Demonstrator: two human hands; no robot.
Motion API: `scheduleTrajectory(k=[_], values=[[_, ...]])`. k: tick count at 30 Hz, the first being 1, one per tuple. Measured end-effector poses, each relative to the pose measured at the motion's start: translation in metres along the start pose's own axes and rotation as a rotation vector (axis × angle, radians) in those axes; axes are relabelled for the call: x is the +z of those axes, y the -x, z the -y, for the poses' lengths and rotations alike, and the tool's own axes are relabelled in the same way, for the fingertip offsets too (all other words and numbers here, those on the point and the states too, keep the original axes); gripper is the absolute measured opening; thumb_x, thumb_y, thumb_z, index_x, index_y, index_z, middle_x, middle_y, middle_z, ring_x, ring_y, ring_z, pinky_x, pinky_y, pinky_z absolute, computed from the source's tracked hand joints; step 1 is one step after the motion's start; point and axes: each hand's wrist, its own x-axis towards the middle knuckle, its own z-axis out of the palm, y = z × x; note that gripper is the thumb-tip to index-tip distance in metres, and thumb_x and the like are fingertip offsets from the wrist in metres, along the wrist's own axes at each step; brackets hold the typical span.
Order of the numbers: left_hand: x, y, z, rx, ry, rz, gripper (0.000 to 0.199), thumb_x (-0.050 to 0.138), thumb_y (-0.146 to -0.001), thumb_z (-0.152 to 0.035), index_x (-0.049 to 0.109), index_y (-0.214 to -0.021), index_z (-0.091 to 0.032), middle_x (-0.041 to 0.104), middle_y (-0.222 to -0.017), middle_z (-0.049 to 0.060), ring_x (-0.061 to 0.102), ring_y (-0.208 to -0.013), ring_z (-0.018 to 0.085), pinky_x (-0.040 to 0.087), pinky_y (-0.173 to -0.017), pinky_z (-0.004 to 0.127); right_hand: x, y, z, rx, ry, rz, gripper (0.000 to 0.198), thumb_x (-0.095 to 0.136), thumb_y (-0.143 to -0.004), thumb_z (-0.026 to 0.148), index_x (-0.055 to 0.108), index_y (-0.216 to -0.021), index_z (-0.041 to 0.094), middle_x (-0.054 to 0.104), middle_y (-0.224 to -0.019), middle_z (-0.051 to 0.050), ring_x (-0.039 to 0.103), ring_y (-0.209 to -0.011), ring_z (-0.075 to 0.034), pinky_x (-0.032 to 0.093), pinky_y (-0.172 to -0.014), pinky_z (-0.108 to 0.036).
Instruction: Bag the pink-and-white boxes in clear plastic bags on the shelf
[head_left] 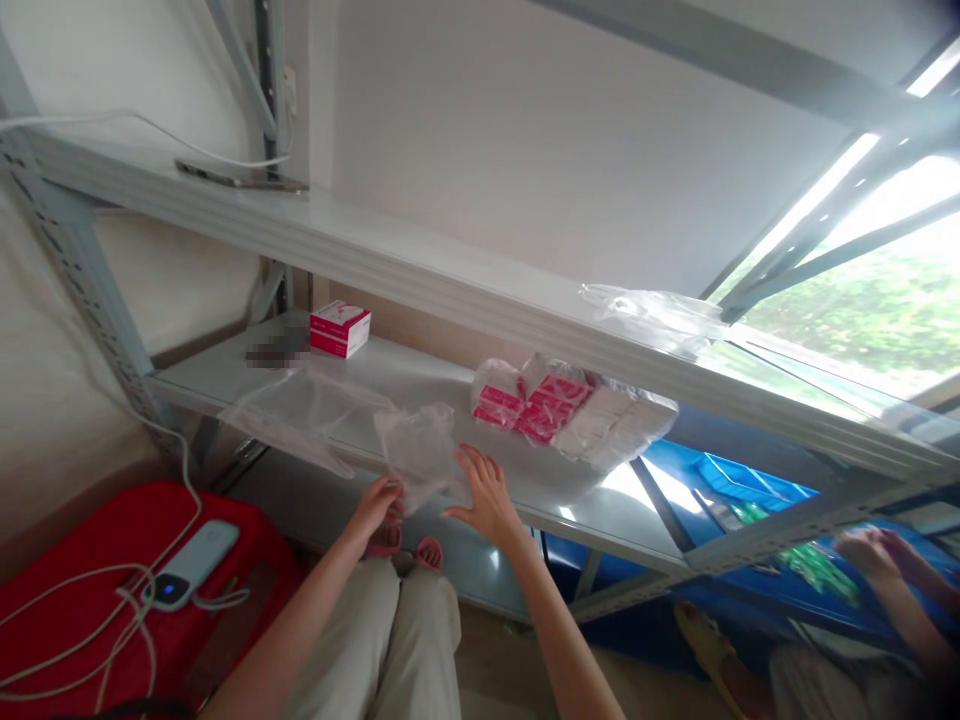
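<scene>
A small clear plastic bag (pixel 417 448) stands crumpled at the front edge of the middle shelf (pixel 420 375). My left hand (pixel 377 508) pinches its lower left edge, fingers closed. On the bag's other side my right hand (pixel 489 500) is open, thumb and fingers spread, with its fingertips close to the plastic; whether they touch it I cannot tell. Left of this bag, a larger clear bag (pixel 311 415) lies flat, partly over the shelf edge. Behind my right hand are pink-and-white boxes (pixel 551 405) wrapped in clear plastic.
A pink-and-white box (pixel 341 328) sits farther back, beside a blurred dark patch. The upper shelf (pixel 420 245) holds a dark flat device (pixel 240 180) and clear plastic (pixel 652 315). A power bank (pixel 196 562) with cables rests on a red surface (pixel 255 550). Another person's hands (pixel 874 555) are at right.
</scene>
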Motion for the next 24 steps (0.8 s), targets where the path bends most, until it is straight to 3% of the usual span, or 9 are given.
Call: scheduleTrajectory(k=[3,6,8,11,15,18,21,24], values=[[-0.008,0.007,0.002,-0.035,-0.006,0.109,0.03,0.059,-0.063,-0.027,0.064,-0.091,-0.016,0.06,-0.06,-0.002,0.057,-0.048,0.011,0.043,-0.04,0.018,-0.008,0.014,-0.013,0.079,-0.091,0.141,0.083,0.065,-0.074,0.039,0.024,-0.144,0.024,0.044,-0.137,-0.011,0.048,-0.12,-0.025,0.04,-0.094,-0.036],[-0.009,0.01,0.004,-0.074,-0.02,0.196,0.038,0.056,-0.061,-0.025,0.064,-0.096,-0.016,0.057,-0.055,-0.003,0.053,-0.043,0.011,0.041,-0.038,0.018,-0.014,0.016,-0.018,0.098,-0.037,0.226,0.054,0.055,-0.082,0.022,0.043,-0.133,0.033,0.06,-0.116,-0.005,0.061,-0.098,-0.02,0.044,-0.081,-0.029],[-0.006,0.01,0.005,-0.089,-0.025,0.212,0.037,0.053,-0.06,-0.024,0.065,-0.094,-0.016,0.054,-0.051,-0.004,0.05,-0.041,0.01,0.04,-0.037,0.018,-0.014,0.011,-0.015,0.109,0.051,0.171,0.042,0.046,-0.088,0.017,0.052,-0.126,0.031,0.064,-0.104,-0.005,0.062,-0.088,-0.018,0.044,-0.076,-0.027],[-0.002,0.008,0.006,-0.111,-0.033,0.239,0.033,0.051,-0.065,-0.028,0.064,-0.093,-0.015,0.058,-0.055,-0.002,0.051,-0.042,0.01,0.042,-0.039,0.019,-0.008,0.007,-0.007,0.121,0.18,0.009,0.037,0.039,-0.092,0.018,0.051,-0.127,0.024,0.064,-0.102,-0.008,0.06,-0.091,-0.02,0.043,-0.079,-0.03],[-0.002,0.004,0.004,-0.247,-0.07,0.334,0.047,0.044,-0.079,-0.047,0.06,-0.104,-0.01,0.07,-0.079,0.009,0.063,-0.055,0.016,0.049,-0.048,0.024,0.012,0.015,-0.003,0.115,0.23,-0.069,0.044,0.05,-0.089,0.027,0.044,-0.132,0.021,0.059,-0.117,-0.011,0.055,-0.102,-0.023,0.04,-0.089,-0.037],[-0.003,0.003,0.005,-0.272,-0.012,0.335,0.057,0.05,-0.077,-0.055,0.057,-0.112,-0.011,0.069,-0.101,0.013,0.068,-0.07,0.021,0.054,-0.057,0.029,0.023,0.026,-0.007,0.087,0.196,-0.074,0.058,0.054,-0.086,0.038,0.035,-0.138,0.019,0.052,-0.129,-0.012,0.049,-0.113,-0.024,0.033,-0.1,-0.043],[-0.003,0.001,0.012,-0.23,0.131,0.327,0.052,0.058,-0.074,-0.047,0.055,-0.116,-0.015,0.066,-0.111,0.012,0.067,-0.084,0.024,0.055,-0.066,0.032,0.021,0.034,-0.011,0.084,0.2,-0.089,0.072,0.055,-0.084,0.044,0.025,-0.143,0.016,0.045,-0.137,-0.014,0.042,-0.125,-0.026,0.021,-0.109,-0.05],[-0.001,-0.002,0.023,-0.175,0.228,0.342,0.047,0.06,-0.071,-0.032,0.056,-0.115,-0.017,0.07,-0.101,0.009,0.066,-0.09,0.022,0.053,-0.068,0.029,0.013,0.034,-0.011,0.005,0.251,-0.075,0.078,0.062,-0.079,0.039,0.025,-0.144,0.019,0.033,-0.146,-0.014,0.031,-0.133,-0.029,0.012,-0.111,-0.055]])
